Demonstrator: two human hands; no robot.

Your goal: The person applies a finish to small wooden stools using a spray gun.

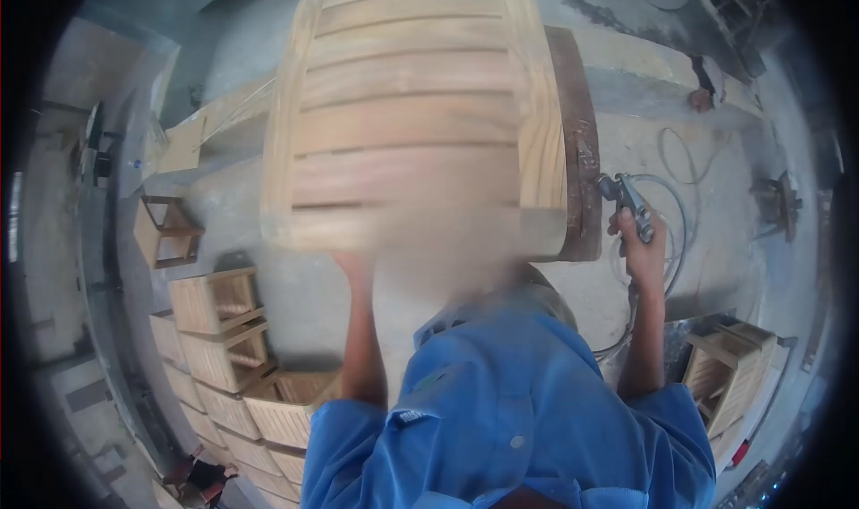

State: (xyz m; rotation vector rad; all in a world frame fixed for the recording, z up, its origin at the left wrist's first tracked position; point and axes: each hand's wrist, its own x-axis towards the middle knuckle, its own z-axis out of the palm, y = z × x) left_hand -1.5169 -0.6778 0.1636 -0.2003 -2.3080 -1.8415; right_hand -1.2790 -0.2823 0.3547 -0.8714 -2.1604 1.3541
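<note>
Pale wood slatted panel (407, 124), centre of scene.
Right hand (646, 245) grips metal spray gun (633, 208), right of panel; left hand (354, 263) at panel's near edge, fingers hidden, grip unclear.

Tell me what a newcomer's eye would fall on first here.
Probably the large slatted wooden piece, filling the upper middle, with the left hand at its near edge. Next, the metal spray gun in the right hand, then the stacked wooden crates at lower left.
</note>
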